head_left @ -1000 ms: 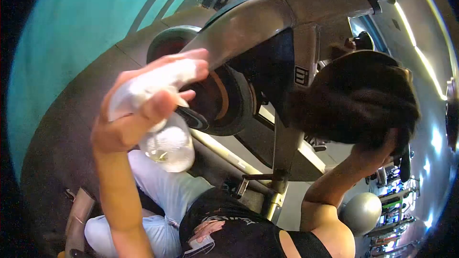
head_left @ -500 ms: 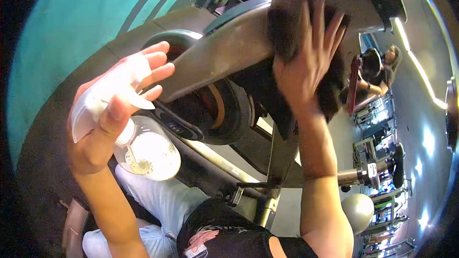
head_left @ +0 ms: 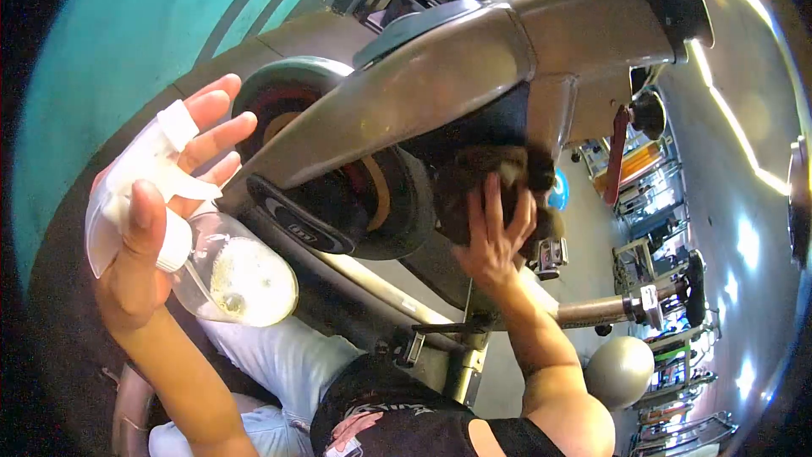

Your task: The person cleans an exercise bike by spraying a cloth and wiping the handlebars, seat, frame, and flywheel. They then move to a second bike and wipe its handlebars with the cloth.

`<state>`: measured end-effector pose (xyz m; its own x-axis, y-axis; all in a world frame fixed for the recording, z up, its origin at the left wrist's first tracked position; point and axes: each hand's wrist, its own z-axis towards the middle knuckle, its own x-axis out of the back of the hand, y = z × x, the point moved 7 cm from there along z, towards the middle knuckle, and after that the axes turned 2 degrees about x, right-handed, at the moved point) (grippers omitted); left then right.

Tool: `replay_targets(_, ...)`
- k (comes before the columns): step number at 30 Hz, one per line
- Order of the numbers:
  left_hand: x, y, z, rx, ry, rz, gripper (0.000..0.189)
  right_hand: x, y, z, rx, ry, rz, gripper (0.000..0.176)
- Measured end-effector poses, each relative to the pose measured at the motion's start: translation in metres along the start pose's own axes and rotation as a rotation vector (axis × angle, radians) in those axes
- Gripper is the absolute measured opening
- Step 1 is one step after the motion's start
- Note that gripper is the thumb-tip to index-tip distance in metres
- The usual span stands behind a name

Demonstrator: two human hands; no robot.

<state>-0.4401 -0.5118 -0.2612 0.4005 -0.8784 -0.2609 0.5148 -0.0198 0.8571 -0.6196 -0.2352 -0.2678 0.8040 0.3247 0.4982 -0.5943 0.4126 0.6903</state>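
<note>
My left hand holds a clear spray bottle by its white head. The neck sits between thumb and palm, the fingers are spread past the head, and pale foamy liquid shows inside. My right hand presses a dark brown cloth with bent fingers. The cloth lies against a dark part of the exercise machine, beneath its grey-brown frame; the surface under the cloth is hidden.
A black pedal-like part is near the bottle. A red lever and black knob stick out at the right. A pale exercise ball and gym machines stand beyond. The teal wall is at the left.
My right hand and the cloth have moved down from the upper frame to the part beneath it. My left hand and the bottle have shifted slightly left. The person at the right no longer shows.
</note>
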Motion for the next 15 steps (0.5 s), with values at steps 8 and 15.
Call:
replay_targets(8,0.0,0.005,0.0,0.022,-0.031,-0.024,0.096,0.099,0.124,-0.017,-0.795,0.851,0.174,0.041)
replay_targets(15,0.017,-0.001,0.01,0.032,0.088,0.04,0.097,0.064,0.084,0.181,-0.024,0.155,-0.289,0.044)
